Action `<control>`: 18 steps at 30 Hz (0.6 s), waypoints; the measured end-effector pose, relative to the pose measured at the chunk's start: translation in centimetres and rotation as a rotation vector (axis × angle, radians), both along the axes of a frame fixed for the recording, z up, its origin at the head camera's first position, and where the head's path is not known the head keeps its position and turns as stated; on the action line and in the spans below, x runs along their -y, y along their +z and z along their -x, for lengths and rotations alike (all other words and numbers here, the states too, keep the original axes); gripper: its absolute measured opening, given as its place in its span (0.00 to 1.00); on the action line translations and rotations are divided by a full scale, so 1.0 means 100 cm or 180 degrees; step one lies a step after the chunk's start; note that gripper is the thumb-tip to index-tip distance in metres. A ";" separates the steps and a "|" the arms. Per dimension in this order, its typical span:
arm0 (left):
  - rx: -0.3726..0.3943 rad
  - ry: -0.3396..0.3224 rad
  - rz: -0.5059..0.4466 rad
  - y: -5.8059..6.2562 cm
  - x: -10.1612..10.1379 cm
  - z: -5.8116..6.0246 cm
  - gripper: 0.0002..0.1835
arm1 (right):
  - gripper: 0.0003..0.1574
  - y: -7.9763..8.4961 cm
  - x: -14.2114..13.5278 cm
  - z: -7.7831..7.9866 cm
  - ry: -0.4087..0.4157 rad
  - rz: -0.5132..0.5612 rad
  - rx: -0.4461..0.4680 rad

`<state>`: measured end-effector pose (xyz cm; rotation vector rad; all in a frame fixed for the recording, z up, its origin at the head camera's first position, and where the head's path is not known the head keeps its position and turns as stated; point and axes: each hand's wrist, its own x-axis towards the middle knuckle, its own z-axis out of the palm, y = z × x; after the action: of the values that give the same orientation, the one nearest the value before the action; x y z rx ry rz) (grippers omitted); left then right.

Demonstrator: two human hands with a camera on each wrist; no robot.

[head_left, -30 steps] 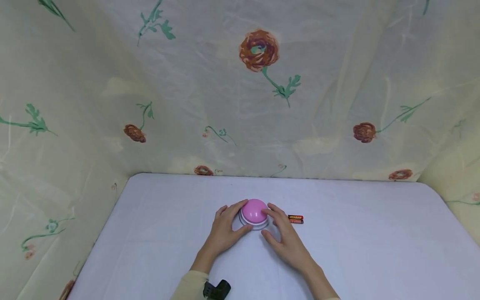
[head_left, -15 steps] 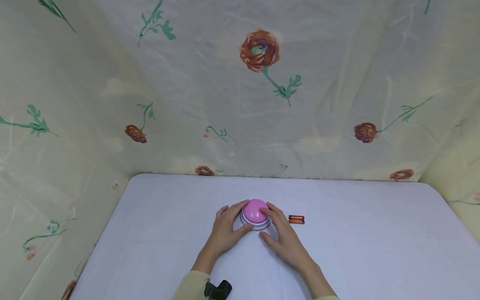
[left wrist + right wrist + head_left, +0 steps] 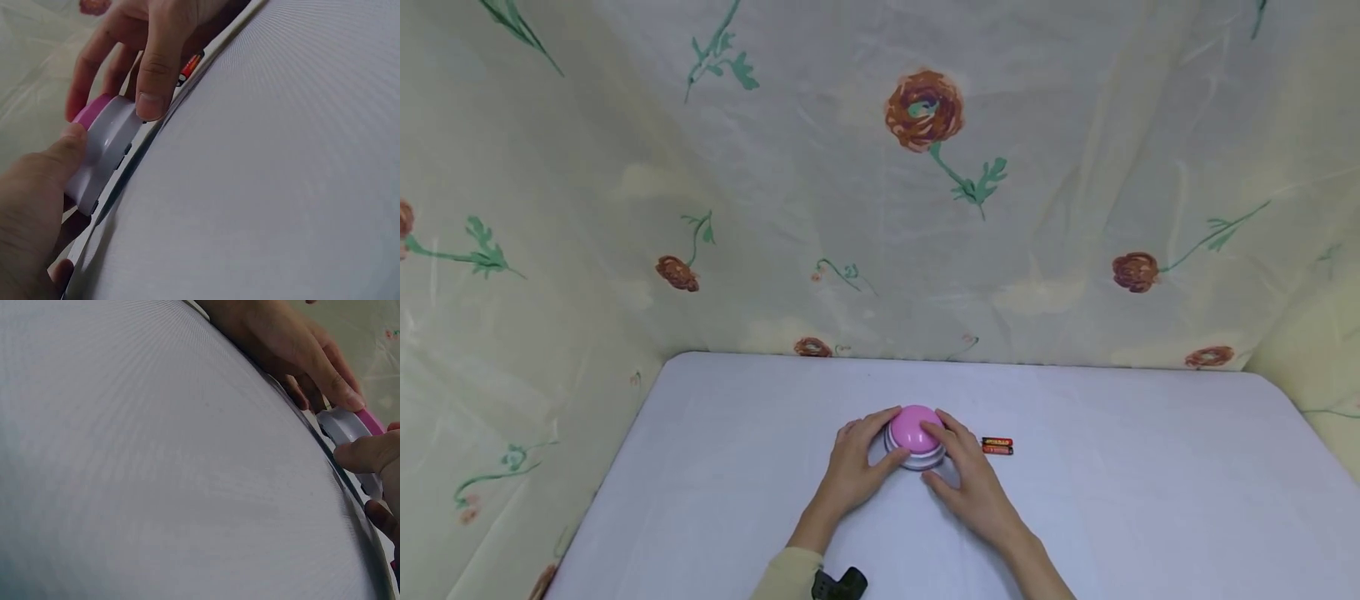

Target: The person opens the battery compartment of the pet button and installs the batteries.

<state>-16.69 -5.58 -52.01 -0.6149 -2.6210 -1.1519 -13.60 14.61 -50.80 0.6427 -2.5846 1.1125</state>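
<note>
A round push button with a glossy pink dome point(image 3: 913, 427) and a stepped white base point(image 3: 107, 150) is between both hands in the head view. My left hand point(image 3: 854, 462) grips its left side, thumb at the front edge and fingers round the back. From the right, my right hand point(image 3: 976, 479) holds it too, with one fingertip on the dome and another behind. In the right wrist view the right thumb point(image 3: 361, 454) lies against the white base. Small dark feet show under the base in the left wrist view, close over the tabletop. Parts of the base are hidden behind fingers.
Two small red-and-black batteries point(image 3: 997, 446) lie side by side just right of the right hand. A white tabletop point(image 3: 737, 467) with rounded far corners carries everything. Flower-printed curtains point(image 3: 865, 192) hang along the back and sides. A black device point(image 3: 841, 583) sits at the left wrist.
My right hand has moved slightly left, closer against the push button, so the batteries show in full. The left hand keeps its hold. The head view has tilted up a little.
</note>
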 end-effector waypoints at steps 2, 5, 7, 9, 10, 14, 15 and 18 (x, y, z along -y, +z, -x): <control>0.0037 -0.0008 -0.0070 0.001 0.000 0.000 0.31 | 0.48 0.000 0.000 0.000 0.0009 0.0004 -0.0009; 0.0111 -0.0074 -0.0279 0.002 0.000 -0.001 0.31 | 0.49 0.000 0.000 0.000 -0.0001 0.0022 -0.0003; 0.0170 -0.0142 -0.0432 0.002 0.001 -0.002 0.31 | 0.49 0.000 0.000 -0.001 0.0011 0.0048 -0.0012; 0.0202 -0.0207 -0.0570 0.002 0.002 -0.002 0.31 | 0.49 0.000 0.000 -0.002 0.0025 0.0046 -0.0036; 0.0201 -0.0231 -0.0608 0.002 0.002 -0.002 0.31 | 0.49 0.000 0.000 -0.003 0.0042 0.0045 -0.0074; 0.0160 -0.0277 -0.0712 0.001 0.003 -0.002 0.30 | 0.47 0.002 0.000 -0.003 0.0062 0.0021 -0.0156; 0.0154 -0.0280 -0.0734 0.001 0.003 -0.001 0.30 | 0.47 0.003 -0.001 -0.003 0.0061 0.0023 -0.0168; 0.0148 -0.0268 -0.0770 0.001 0.002 0.000 0.29 | 0.46 0.004 -0.001 -0.004 0.0070 0.0079 -0.0158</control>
<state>-16.68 -5.77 -51.90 -0.6601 -2.4594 -1.4968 -13.23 14.73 -50.42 0.6858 -2.5240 1.1192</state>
